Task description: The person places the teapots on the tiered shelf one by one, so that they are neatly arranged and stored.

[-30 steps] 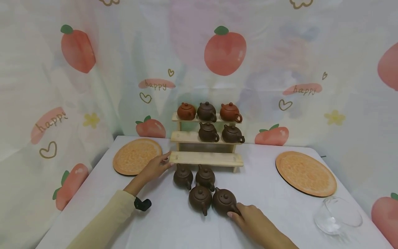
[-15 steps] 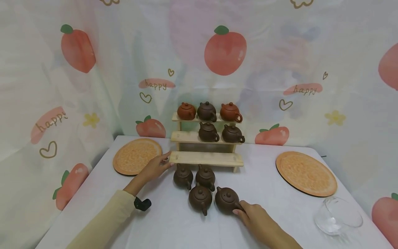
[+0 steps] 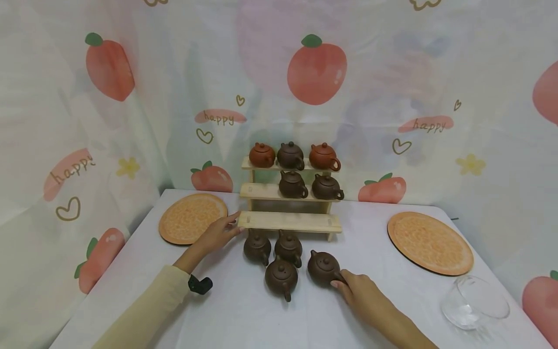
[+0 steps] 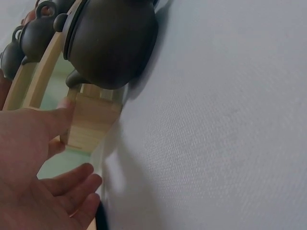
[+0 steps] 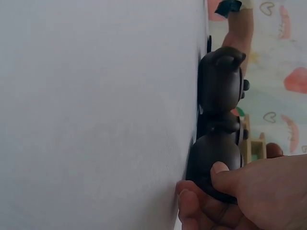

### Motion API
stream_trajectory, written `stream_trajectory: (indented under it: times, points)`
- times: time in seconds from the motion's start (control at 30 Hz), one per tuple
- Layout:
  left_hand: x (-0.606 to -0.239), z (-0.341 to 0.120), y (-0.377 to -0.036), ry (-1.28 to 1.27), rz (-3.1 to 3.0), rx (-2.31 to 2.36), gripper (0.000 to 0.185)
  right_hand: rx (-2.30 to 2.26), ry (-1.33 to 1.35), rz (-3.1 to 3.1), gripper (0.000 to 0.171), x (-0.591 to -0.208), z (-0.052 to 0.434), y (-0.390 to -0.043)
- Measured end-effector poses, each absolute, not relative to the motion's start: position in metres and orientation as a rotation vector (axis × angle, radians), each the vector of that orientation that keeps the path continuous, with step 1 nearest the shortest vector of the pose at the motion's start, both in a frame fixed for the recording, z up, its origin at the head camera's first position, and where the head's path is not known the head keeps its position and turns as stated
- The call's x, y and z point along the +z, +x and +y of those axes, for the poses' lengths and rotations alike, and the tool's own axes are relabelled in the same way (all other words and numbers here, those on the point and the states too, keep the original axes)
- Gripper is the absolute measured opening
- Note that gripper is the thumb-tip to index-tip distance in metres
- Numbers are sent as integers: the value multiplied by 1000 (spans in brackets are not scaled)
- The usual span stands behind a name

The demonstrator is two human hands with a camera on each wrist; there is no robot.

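Observation:
My right hand [image 3: 364,295] pinches the handle of a dark brown teapot [image 3: 323,267], which stands a little apart from the others; in the right wrist view the thumb [image 5: 220,173] lies on the handle side. Three more dark brown teapots sit close together in front of a stepped wooden stand [image 3: 289,221]: a near one [image 3: 281,277], a left one [image 3: 257,248] and a middle one [image 3: 288,247]. With thumb and forefinger, my left hand [image 3: 217,234] holds the left end of the stand's lowest board; its other fingers [image 4: 79,191] hang loose.
On the top board stand two red-brown teapots [image 3: 262,155] and a dark one [image 3: 290,155]. Two dark teapots [image 3: 328,187] are on the middle board. Round orange mats lie left [image 3: 192,218] and right [image 3: 429,242]. A clear glass bowl [image 3: 472,303] stands at the right.
My right hand has moved the held teapot away from the near teapot, to the right and slightly toward the stand. The left hand stays at the stand's end.

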State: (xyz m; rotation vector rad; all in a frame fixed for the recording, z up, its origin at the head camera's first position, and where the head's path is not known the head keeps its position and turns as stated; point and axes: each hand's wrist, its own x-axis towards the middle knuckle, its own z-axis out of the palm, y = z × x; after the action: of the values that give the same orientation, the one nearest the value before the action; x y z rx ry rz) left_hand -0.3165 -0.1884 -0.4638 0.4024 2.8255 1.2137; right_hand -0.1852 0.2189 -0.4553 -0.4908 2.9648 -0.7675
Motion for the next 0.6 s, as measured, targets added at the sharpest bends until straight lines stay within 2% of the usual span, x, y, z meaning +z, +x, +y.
stream_trajectory:
  times: [0.6]
  points:
    - [-463, -187, -318, 365, 2827, 1174, 65, -793, -597, 3064, 24, -441, 218, -215]
